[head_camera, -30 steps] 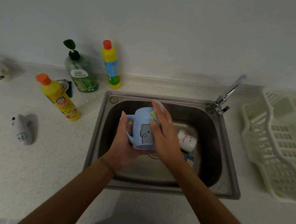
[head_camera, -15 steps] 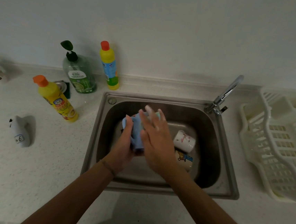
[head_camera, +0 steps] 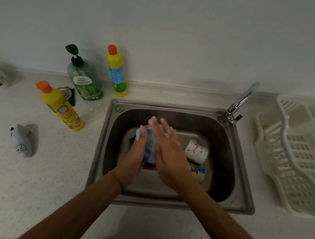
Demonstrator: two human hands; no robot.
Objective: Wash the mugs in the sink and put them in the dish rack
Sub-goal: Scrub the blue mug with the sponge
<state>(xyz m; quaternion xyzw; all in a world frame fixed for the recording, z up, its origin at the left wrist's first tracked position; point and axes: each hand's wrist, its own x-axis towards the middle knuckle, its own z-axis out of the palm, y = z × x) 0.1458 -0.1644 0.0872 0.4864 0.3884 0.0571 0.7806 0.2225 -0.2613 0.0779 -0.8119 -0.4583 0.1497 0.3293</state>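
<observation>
Blue mug (head_camera: 149,153) now lower between both hands, green sponge (head_camera: 151,144) against it.

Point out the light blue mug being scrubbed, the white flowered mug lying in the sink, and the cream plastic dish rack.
Light blue mug (head_camera: 150,156): head view, on its side wall between the hands.
White flowered mug (head_camera: 196,150): head view, on its printed side.
Cream plastic dish rack (head_camera: 302,168): head view, on its slotted floor.
</observation>
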